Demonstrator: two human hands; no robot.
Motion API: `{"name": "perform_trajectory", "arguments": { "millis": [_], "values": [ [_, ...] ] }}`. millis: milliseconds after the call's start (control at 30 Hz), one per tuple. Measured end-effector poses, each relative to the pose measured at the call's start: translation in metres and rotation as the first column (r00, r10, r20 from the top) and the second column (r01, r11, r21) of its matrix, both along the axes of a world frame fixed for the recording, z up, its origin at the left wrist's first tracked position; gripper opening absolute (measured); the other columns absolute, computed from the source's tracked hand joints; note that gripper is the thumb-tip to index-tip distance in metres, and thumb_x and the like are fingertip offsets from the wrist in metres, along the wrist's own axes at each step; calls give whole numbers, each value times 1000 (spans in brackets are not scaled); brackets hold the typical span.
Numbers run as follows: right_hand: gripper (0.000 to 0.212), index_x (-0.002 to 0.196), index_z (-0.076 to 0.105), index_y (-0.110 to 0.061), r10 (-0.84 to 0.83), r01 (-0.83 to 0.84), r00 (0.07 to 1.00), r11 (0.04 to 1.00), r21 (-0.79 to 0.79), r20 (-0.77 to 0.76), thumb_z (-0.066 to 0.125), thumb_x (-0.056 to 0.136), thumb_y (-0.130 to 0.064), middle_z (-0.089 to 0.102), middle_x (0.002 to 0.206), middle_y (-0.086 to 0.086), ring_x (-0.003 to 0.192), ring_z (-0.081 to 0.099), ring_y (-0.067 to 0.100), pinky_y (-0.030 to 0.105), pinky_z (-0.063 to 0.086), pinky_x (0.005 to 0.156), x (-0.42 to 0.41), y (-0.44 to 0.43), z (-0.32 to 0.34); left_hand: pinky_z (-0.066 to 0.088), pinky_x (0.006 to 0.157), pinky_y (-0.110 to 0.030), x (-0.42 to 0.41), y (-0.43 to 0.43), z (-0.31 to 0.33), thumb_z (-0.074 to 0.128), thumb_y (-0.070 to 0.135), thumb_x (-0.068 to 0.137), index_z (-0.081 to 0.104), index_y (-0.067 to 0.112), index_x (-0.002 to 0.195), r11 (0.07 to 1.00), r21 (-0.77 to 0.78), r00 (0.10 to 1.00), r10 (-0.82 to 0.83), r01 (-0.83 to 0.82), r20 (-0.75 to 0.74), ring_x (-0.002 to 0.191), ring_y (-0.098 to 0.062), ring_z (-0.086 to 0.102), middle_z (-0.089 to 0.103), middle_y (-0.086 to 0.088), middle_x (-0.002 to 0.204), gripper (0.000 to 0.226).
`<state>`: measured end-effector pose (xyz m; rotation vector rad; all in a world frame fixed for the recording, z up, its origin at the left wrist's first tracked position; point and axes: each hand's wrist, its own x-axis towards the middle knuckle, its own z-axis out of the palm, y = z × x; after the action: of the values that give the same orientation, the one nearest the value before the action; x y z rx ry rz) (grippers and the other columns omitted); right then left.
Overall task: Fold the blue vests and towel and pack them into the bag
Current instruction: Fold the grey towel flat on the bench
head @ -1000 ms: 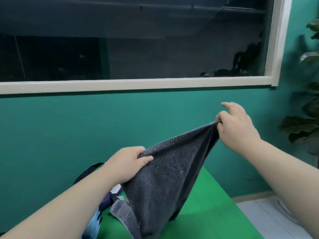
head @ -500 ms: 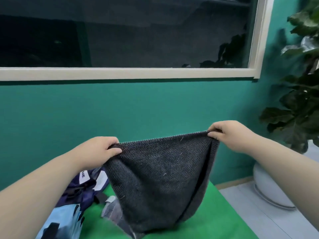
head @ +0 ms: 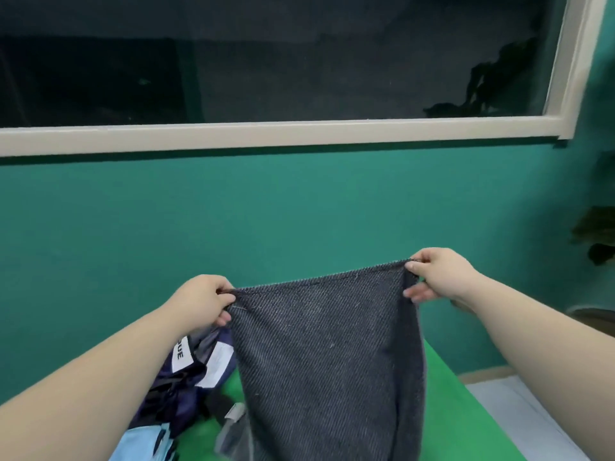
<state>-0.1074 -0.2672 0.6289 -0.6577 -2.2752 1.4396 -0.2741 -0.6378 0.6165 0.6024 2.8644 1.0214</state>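
Along the bottom of the frame, bright green table surface [head: 466, 410], flat, running toward a teal painted wall [head: 299, 211]. Upper frame: wide dark window with a cream frame [head: 299, 133], glass showing only dim reflections. Lower right: strip of pale grey floor [head: 532, 414] beside the table edge. Right edge: dark-leaved plant [head: 599, 234], partly cut off.

Dark grey woven towel [head: 326, 361] held up in the air at centre, top edge stretched nearly level, cloth hanging down past the bottom of the frame. It blocks the middle of the table from sight. Left hand [head: 203, 302] pinches the upper left corner, fingers curled round the hem. Right hand [head: 439, 274] pinches the upper right corner between thumb and fingers, slightly higher in the frame.

Lower left, on the table and partly behind the left forearm and the towel: navy fabric bundle with white panels [head: 199, 367], printed letters only partly legible; cannot tell whether vest or bag. Light blue fabric [head: 146, 440] just below it.
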Motion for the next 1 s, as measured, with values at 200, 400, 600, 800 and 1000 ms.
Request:
{"name": "perform_trajectory", "arguments": {
  "millis": [200,400,600,800,1000],
  "values": [
    [11,87,64,-17,-89,114,932,992,52,-351,60,97,-17,70,94,9,87,73,26,51,59,88,-50,24,68,50,59,-16,-31,32,90,60,11,96,71,15,91,963,260,951,137,-63,-278,66,-9,69,73,1,75,12],
    [21,84,68,-33,-120,231,818,964,130,-563,57,74,-49,75,90,-8,95,71,21,51,57,90,-21,34,134,53,80,-33,13,29,158,64,23,93,71,26,86,888,457,877,186,42,-443,90,-19,72,75,5,86,11],
    [19,84,68,-40,-84,235,778,958,165,-622,59,73,-51,75,94,-8,100,70,22,51,53,97,58,14,139,50,76,-30,80,3,161,66,25,94,68,31,82,881,461,885,129,105,-447,91,-16,72,75,8,85,13],
    [8,89,68,-13,11,118,880,963,241,-474,63,96,-12,73,87,6,86,70,24,36,57,83,151,-4,81,46,62,-11,148,-32,111,66,16,93,71,26,84,949,281,920,-20,140,-391,68,-6,70,73,14,71,14],
    [12,78,67,-6,185,-154,978,954,257,-100,67,90,-3,63,69,1,70,51,15,31,39,67,222,-23,6,52,64,-29,198,-67,27,67,11,92,73,20,80,976,101,978,-182,192,-106,55,-17,62,71,-1,64,16]
  ]
}}
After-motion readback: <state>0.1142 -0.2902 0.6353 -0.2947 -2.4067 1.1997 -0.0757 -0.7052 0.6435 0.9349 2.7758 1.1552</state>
